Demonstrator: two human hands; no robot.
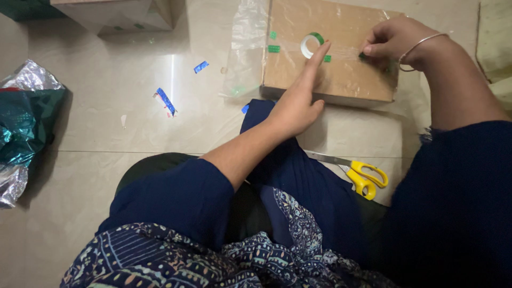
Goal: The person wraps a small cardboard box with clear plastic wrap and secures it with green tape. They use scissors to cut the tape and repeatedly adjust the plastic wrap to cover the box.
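Two hands work on the cardboard box [330, 50]: left hand [298, 101] lies flat and open, pressing the clear wrap, right hand [392, 40] pinches tape, which next probably needs smoothing down.

Dim warm indoor light, soft glare streak on floor tiles [172, 74], sheen on clear plastic wrap [246, 48], slight overall softness, dark clothing underexposed

Matt cardboard box [341, 64] under glossy clear plastic film [246, 50].
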